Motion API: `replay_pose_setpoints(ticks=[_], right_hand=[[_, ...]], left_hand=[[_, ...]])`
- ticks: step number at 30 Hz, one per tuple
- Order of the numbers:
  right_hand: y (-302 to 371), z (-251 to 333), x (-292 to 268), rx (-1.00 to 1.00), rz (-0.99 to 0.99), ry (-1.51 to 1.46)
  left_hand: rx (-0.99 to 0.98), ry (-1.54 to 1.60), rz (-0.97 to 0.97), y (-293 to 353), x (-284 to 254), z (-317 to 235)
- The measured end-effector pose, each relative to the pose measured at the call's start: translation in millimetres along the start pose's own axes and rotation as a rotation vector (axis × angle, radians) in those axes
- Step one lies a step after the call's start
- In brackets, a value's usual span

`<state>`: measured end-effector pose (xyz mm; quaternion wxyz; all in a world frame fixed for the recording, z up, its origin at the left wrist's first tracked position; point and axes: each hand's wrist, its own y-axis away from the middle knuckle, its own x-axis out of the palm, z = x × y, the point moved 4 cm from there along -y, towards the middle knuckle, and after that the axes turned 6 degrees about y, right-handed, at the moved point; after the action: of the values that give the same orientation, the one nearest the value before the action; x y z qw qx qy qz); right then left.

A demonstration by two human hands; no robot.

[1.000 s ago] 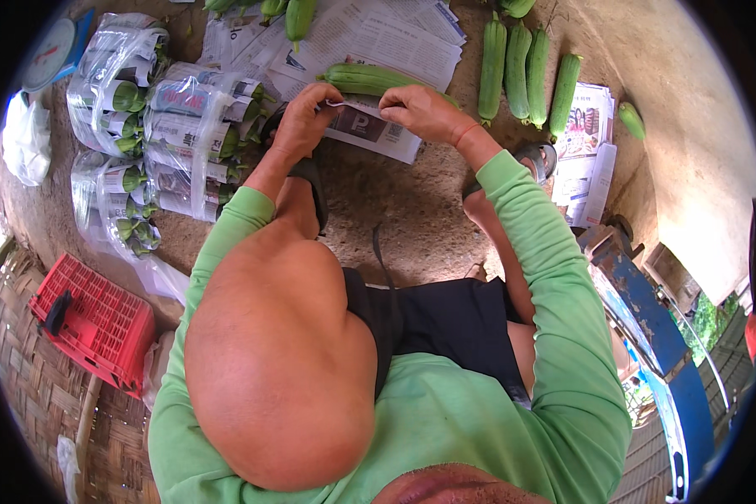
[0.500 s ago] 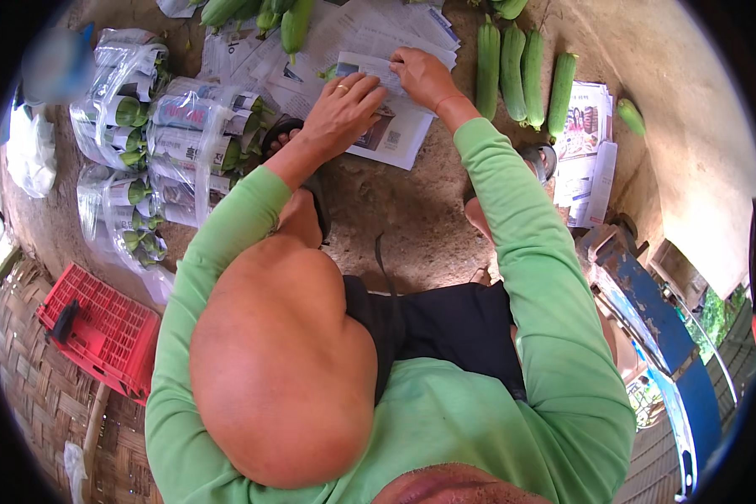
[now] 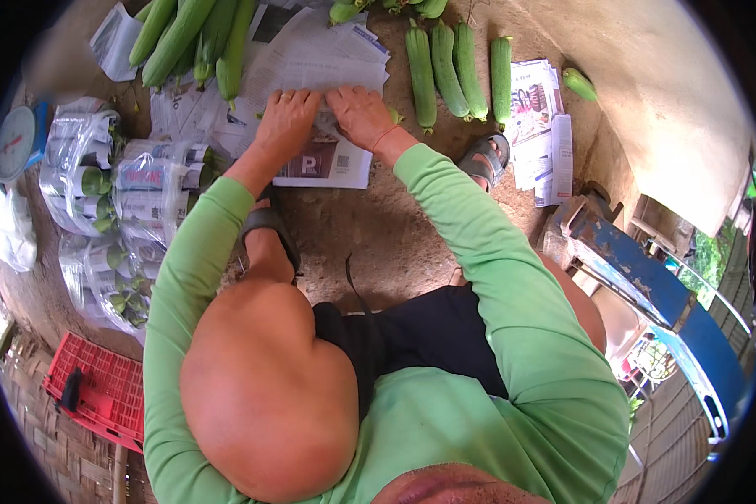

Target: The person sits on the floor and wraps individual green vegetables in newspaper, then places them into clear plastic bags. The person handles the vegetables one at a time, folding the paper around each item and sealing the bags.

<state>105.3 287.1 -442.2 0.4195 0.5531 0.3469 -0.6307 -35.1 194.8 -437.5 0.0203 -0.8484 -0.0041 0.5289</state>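
Both my hands are on a sheet of newspaper (image 3: pixel 349 164) on the ground ahead of me. My left hand (image 3: pixel 286 126) has its fingers curled over the paper. Close beside it, my right hand (image 3: pixel 363 119) bends its fingers over the same paper. A small green gourd end (image 3: pixel 396 116) shows just right of my right hand; the rest of it seems hidden under paper and hands. More newspaper sheets (image 3: pixel 328 71) lie spread beyond my fingers. Long green gourds (image 3: pixel 181 42) rest on the paper at the far left.
Several ridged green gourds (image 3: pixel 470 71) lie in a row at the far right, next to a stack of folded newspaper (image 3: pixel 533 126). Plastic-bound bundles of paper-wrapped gourds (image 3: pixel 151 189) sit on the left. A dial scale (image 3: pixel 15 143), a red crate (image 3: pixel 97 391) and a blue bench (image 3: pixel 638 269) stand around me.
My hands have come closer together, side by side over the paper. The left fingers, flatter before, are now curled. The view has shifted, showing more gourds at the far left.
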Motion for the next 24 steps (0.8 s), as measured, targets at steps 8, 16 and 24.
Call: replay_pose_setpoints(ticks=[8,16,24], right_hand=[[-7.4,12.7,-62.7,0.146,0.841,-0.841],[-2.6,49.3,-136.9,-0.589,0.066,-0.039],[-22.8,43.6,-137.9,-0.254,0.928,-0.356]], left_hand=[[0.154,0.134,-0.007,21.7,-50.5,-45.9],[-0.625,1.814,0.824,50.0,-47.6,-50.4],[-0.358,0.599,0.253,45.5,-98.2,-74.5]])
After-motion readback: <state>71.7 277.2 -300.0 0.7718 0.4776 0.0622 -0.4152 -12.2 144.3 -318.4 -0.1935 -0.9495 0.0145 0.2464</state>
